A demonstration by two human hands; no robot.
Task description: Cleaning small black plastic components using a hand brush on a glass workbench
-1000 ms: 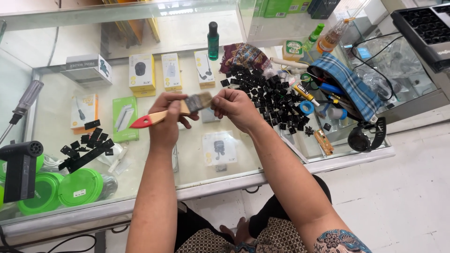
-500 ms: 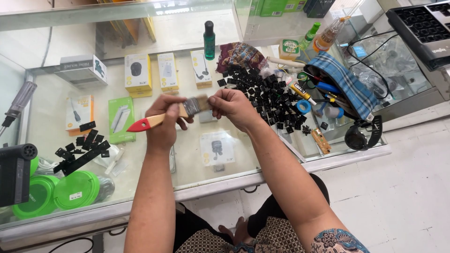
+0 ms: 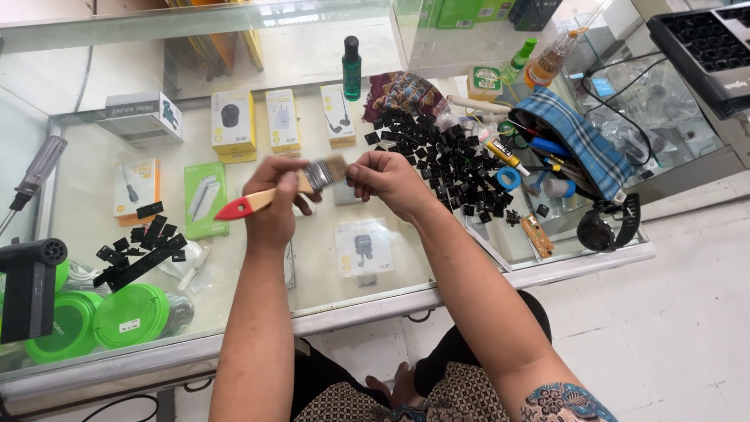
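Glass shop counter [image 3: 312, 273] w/ boxed goods showing through the top from the shelf below; pale tiled floor to the right. Person sits behind it, knees and patterned cloth cut off at bottom edge.

Left hand [image 3: 275, 205] is wrapped around a paintbrush [image 3: 281, 190]: wooden handle w/ red tip pointing left-down, metal ferrule and pale bristles pointing right. Right hand [image 3: 384, 177] sits just beside the bristle end, fingers pinched together right at the bristles. Whatever it pinches is too small and mostly covered by the fingers; can't tell what it is, or if anything is there at all. Both hands held up over the counter, not resting on it, close to each other w/ the brush tip between.

Behind the right hand: pile of small black keycaps [image 3: 445, 152], spread loose on the glass. Another smaller batch of black pieces [image 3: 144, 246] lies at left, near two green round lids [image 3: 101, 320]. A black handheld blower [image 3: 31, 285] stands at far left, partly cut by the edge. Screwdriver [image 3: 35, 176] w/ grey handle at left, tip out of frame. Dark green bottle [image 3: 351, 69] upright at the back. Blue plaid pouch [image 3: 578, 141] at right w/ tools spilling out, contents jumbled and hard to sort. Black wristwatch [image 3: 605, 227] near the counter's right corner. Keyboard frame [image 3: 703, 47] top right, only partly in view.
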